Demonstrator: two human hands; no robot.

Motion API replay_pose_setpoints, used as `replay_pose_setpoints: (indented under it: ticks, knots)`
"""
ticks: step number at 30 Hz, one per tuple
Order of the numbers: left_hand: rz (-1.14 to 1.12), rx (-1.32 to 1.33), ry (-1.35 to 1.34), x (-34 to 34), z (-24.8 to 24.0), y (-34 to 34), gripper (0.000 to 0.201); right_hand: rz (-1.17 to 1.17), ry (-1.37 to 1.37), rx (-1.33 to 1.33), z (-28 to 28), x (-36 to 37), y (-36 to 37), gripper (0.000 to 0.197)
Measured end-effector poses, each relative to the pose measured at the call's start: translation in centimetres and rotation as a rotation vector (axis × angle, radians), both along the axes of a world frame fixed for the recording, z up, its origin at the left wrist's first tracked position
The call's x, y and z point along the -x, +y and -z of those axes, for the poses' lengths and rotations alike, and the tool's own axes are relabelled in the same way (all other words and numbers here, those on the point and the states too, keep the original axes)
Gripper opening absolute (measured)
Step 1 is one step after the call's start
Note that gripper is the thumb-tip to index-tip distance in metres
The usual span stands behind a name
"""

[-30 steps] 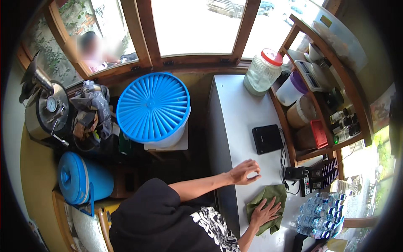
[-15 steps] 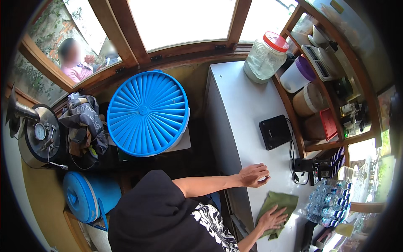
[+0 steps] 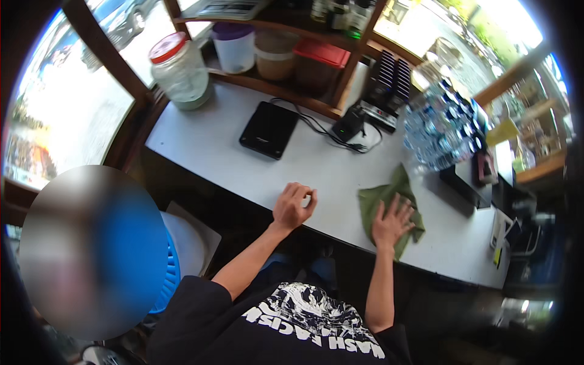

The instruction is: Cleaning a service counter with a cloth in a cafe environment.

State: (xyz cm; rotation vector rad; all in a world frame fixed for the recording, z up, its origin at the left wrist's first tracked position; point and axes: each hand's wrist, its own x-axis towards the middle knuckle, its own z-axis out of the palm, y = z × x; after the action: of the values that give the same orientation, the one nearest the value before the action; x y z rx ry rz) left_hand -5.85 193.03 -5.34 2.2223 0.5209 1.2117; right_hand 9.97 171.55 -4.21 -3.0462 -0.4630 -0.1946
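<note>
My right hand (image 3: 391, 226) lies flat with its fingers spread on a green cloth (image 3: 372, 207), pressing it against the white tabletop (image 3: 231, 176). The cloth is rumpled, one corner pointing away from me toward the bottles. To the left, my left hand (image 3: 294, 205) is at the near edge of the tabletop, its fingers curled into a loose fist with nothing visible in them. A flat black device (image 3: 269, 129) lies beyond that hand, its cable trailing right to a black adapter (image 3: 348, 123).
Shrink-wrapped water bottles (image 3: 441, 125) stand beyond the cloth. A large jar with a red lid (image 3: 181, 72) occupies the far left corner. Lidded tubs (image 3: 274, 58) fill the wooden shelf behind. A blue-lidded bin (image 3: 165, 274) is at my left.
My view has turned to the right, bringing the whole tabletop in front of me. My right hand is still flat on the cloth, and my left is still curled.
</note>
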Motion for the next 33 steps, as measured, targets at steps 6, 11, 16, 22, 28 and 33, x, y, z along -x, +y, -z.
replay_pose_setpoints:
  ticks: [6, 11, 16, 22, 28, 33]
  knots:
    - [0.066, 0.024, 0.063, -0.6, -0.1, -0.4, 0.016, -0.524, 0.145, -0.256, -0.9, 3.9, -1.2, 0.064]
    - [0.043, 0.028, 0.129, 0.3, 0.3, -0.6, 0.014, 0.049, 0.005, -0.200, 0.6, -2.6, -6.2, 0.068]
    - [0.046, -0.006, 0.127, 0.5, 0.1, -0.9, 0.016, -0.291, -0.036, -0.212, 1.0, 0.2, -0.1, 0.067]
    - [0.070, 0.004, 0.119, 0.3, 0.6, -0.3, 0.018, -0.562, 0.070, -0.481, 0.0, -0.4, -6.4, 0.042]
    - [0.053, -0.065, 0.144, -0.4, -0.1, -0.6, 0.018, 0.107, -0.127, -0.215, 0.9, -4.6, -7.1, 0.058]
    - [0.045, -0.064, 0.180, 0.2, 0.2, -0.3, 0.018, -0.347, -0.025, -0.248, 0.1, 1.5, -2.3, 0.064]
